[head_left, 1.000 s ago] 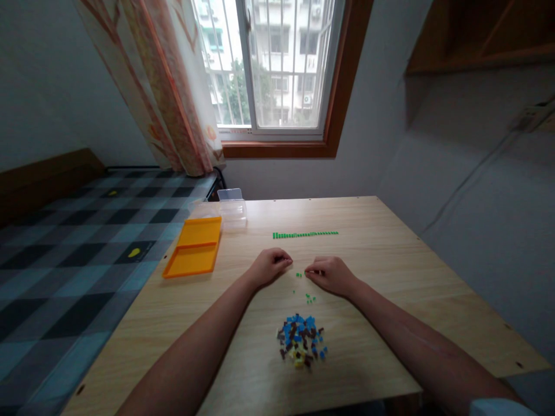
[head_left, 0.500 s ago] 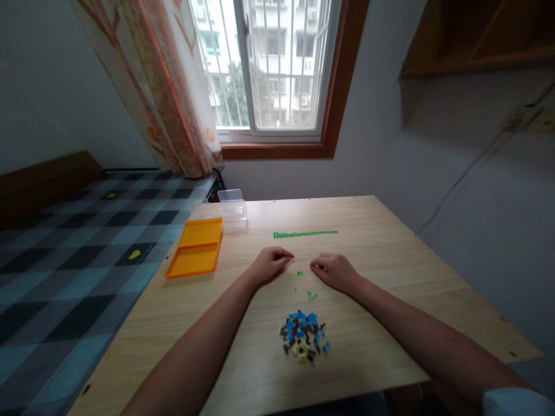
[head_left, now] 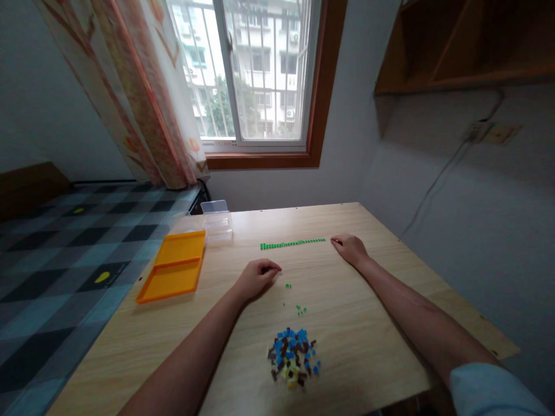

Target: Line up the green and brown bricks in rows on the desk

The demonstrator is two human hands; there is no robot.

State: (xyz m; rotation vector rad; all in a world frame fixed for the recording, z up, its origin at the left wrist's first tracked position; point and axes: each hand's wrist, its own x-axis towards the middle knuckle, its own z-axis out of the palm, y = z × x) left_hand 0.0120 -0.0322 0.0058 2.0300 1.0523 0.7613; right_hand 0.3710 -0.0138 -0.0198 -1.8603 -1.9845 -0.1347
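A thin row of small green pieces runs across the wooden table. My right hand rests at the row's right end, its fingers pinched together near the last piece; what it holds is too small to see. My left hand lies curled on the table, closed, just left of a few loose green pieces. A pile of blue, brown and yellow pieces sits closer to me.
An orange tray and a clear plastic box stand at the table's left back corner. A bed with a checked cover adjoins the left edge. The wall runs along the right, a window behind.
My right hand has moved from beside the loose green pieces up and right to the right end of the green row. The view has shifted. My left hand has stayed put.
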